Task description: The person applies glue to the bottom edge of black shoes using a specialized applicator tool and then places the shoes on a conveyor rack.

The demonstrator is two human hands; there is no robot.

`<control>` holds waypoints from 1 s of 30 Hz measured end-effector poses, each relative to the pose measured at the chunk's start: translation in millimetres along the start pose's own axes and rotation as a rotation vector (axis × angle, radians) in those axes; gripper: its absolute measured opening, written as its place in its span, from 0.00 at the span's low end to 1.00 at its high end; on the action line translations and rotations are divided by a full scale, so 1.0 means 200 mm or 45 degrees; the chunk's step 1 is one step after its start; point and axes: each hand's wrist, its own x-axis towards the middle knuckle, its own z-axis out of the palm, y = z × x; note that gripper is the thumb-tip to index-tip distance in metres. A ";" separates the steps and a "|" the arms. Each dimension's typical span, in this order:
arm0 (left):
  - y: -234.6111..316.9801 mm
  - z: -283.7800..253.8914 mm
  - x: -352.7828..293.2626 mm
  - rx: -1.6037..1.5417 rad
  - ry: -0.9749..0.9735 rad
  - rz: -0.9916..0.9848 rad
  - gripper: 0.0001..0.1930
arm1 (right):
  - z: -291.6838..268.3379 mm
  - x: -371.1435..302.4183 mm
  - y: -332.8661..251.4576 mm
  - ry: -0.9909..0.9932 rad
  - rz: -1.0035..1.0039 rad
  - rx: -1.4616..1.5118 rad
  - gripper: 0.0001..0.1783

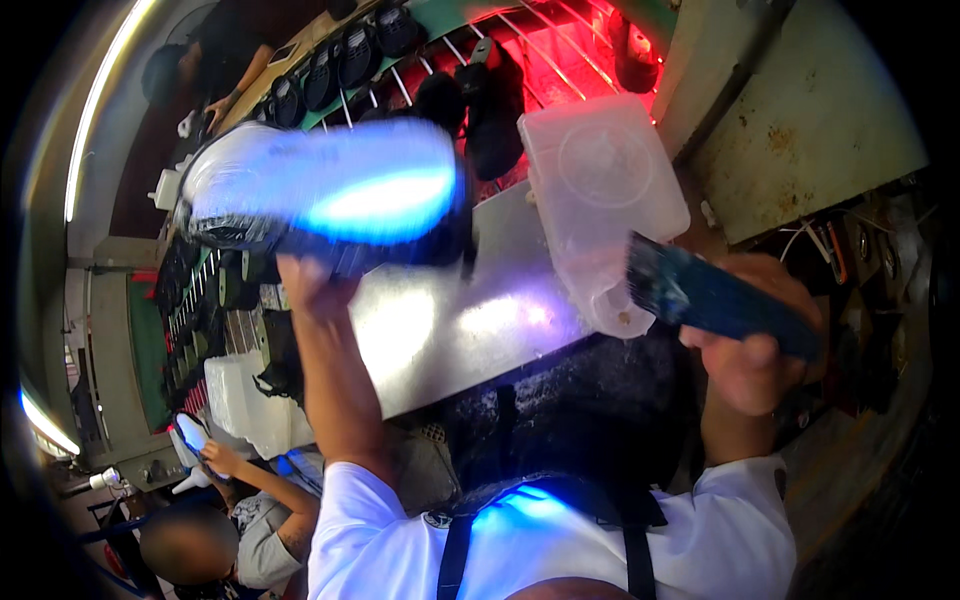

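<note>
My left hand is closed around the underside of a black shoe, raised above the metal worktable. Its broad pale sole faces me, glowing white and blue under the light and smeared by motion. On the right, my right hand grips a flat dark blue brush, its blunt bristle end toward the middle. Brush and shoe are apart. Between them, on the table, sits a translucent plastic container with a rounded spout-like end near the brush tip; what it holds is hard to make out.
Black shoes line a rack of metal rods lit red at the back. The bare metal tabletop shines below the shoe. At lower left a co-worker holds a pale-soled shoe. A stained metal panel stands at right.
</note>
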 end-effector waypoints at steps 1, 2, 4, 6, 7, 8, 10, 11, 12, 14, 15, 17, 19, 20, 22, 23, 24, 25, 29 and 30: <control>-0.03 -0.03 0.14 0.134 -0.015 0.031 0.38 | -0.08 -0.03 0.03 0.021 -0.038 -0.068 0.30; -0.06 -0.05 0.29 0.340 -0.016 0.018 0.34 | -0.12 -0.05 0.04 0.065 -0.038 -0.080 0.32; -0.15 -0.21 0.59 0.381 -0.009 -0.015 0.23 | -0.20 -0.06 0.06 0.150 -0.039 -0.103 0.36; -0.23 -0.16 0.87 0.618 -0.248 0.007 0.25 | -0.25 -0.09 0.13 0.247 -0.091 -0.103 0.37; -0.26 0.05 0.96 0.962 -0.346 0.100 0.28 | -0.28 -0.10 0.14 0.288 -0.098 -0.131 0.36; -0.27 0.17 1.05 1.251 -0.464 0.216 0.30 | -0.30 -0.11 0.16 0.323 -0.104 -0.126 0.36; -0.48 0.30 1.28 1.643 -0.704 0.616 0.32 | -0.34 -0.16 0.19 0.415 -0.064 -0.164 0.35; -0.59 0.29 1.40 1.720 -0.851 0.741 0.31 | -0.36 -0.18 0.22 0.434 -0.061 -0.162 0.34; -0.70 0.30 1.50 1.790 -1.003 0.870 0.32 | -0.38 -0.21 0.24 0.456 -0.058 -0.164 0.34; -0.87 0.37 1.60 1.989 -1.200 0.915 0.28 | -0.40 -0.21 0.24 0.445 -0.050 -0.223 0.32; -0.95 0.41 1.65 2.087 -1.300 0.942 0.26 | -0.40 -0.20 0.24 0.470 -0.032 -0.273 0.31; -1.15 0.41 1.70 2.175 -1.451 0.910 0.22 | -0.40 -0.19 0.24 0.511 -0.036 -0.419 0.31; -1.32 0.48 1.66 2.375 -1.504 0.853 0.19 | -0.41 -0.21 0.26 0.564 -0.018 -0.509 0.32; -1.39 0.50 1.60 2.536 -1.481 0.798 0.17 | -0.42 -0.22 0.27 0.591 -0.006 -0.551 0.33; -1.46 0.43 1.58 2.335 -1.461 1.236 0.14 | -0.42 -0.23 0.29 0.610 -0.026 -0.675 0.33; -1.46 0.44 1.59 2.342 -1.406 1.381 0.14 | -0.43 -0.22 0.29 0.613 -0.028 -0.717 0.33; -1.45 0.43 1.58 2.348 -1.347 1.523 0.14 | -0.41 -0.22 0.30 0.599 -0.009 -0.689 0.33; -1.46 0.42 1.58 2.297 -1.306 1.615 0.17 | -0.41 -0.22 0.30 0.579 0.006 -0.664 0.32; -1.41 0.43 1.56 2.282 -1.290 1.370 0.25 | -0.41 -0.20 0.30 0.519 0.063 -0.497 0.31; -1.39 0.44 1.56 2.297 -1.338 1.259 0.29 | -0.40 -0.20 0.30 0.532 0.103 -0.411 0.31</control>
